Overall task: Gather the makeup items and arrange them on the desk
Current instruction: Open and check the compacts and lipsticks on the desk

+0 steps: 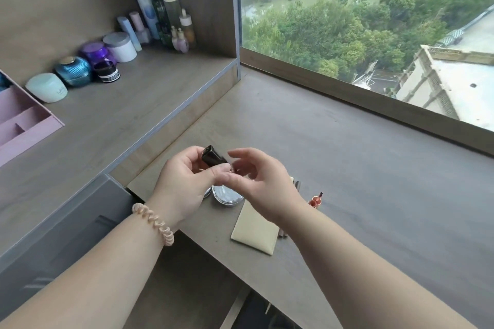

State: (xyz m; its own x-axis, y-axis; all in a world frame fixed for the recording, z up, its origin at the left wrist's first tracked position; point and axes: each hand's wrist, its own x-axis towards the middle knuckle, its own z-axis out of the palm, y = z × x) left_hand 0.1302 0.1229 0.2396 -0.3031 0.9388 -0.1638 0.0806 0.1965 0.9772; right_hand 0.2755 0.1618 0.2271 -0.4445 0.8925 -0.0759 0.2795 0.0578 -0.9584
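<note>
My left hand (pixel 184 181) grips a small black rectangular makeup tube (pixel 213 156) above the desk (pixel 347 181). My right hand (pixel 256 181) is next to it, fingers curled near the tube's lower end, where a small reddish part shows. Whether the right hand touches the tube is unclear. Under my hands on the desk lie a round silver compact (pixel 228 195), a beige pouch (pixel 255 227), a few thin pencils (pixel 296 185) partly hidden by my wrist, and a red-orange lipstick (pixel 315 200).
On the raised shelf (pixel 120 115) at the left stand several jars and tall bottles (pixel 160 13) in the corner. A pink organizer tray (pixel 24 125) sits at the far left edge. A large window (pixel 374 21) borders the desk's far side. A grey drawer front lies below left.
</note>
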